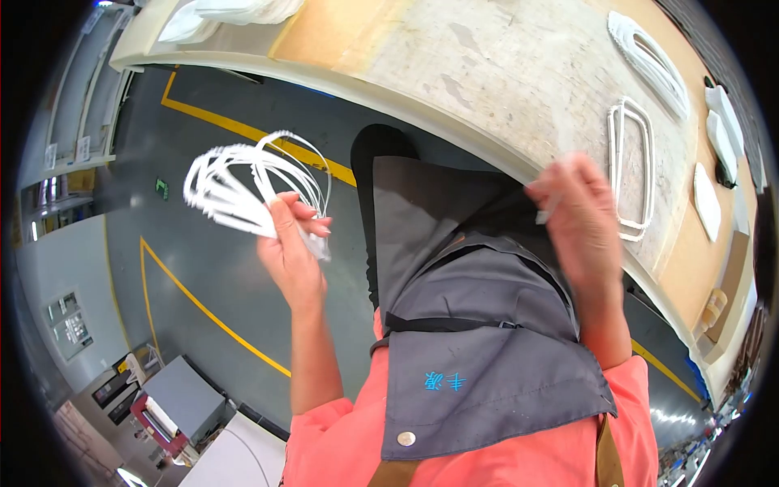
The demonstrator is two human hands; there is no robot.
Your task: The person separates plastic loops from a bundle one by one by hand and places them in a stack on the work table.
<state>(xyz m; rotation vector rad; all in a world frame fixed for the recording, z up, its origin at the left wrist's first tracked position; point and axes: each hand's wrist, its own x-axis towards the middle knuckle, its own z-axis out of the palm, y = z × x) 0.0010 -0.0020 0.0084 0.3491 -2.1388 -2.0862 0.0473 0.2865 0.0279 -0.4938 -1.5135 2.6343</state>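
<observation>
A bundle of white looped strips [223, 188] hangs out over the floor, gripped near its lower end by my left hand [294, 252], thumb pressed on top. My right hand [578, 213] is blurred by motion at the table's front edge. Its fingers are bent together around a small whitish, translucent piece that is too blurred to name. Just beyond that hand, a few white rounded rectangular loops [631, 170] lie on the table [454, 57]. A thicker stack of white loops [647, 65] rests farther back at the right.
White pieces [231, 10] lie at the table's back left. White pads [722, 130] and a single white oval piece [707, 203] are at the right, near a cardboard box [730, 284]. A grey box-like machine [182, 398] stands at lower left.
</observation>
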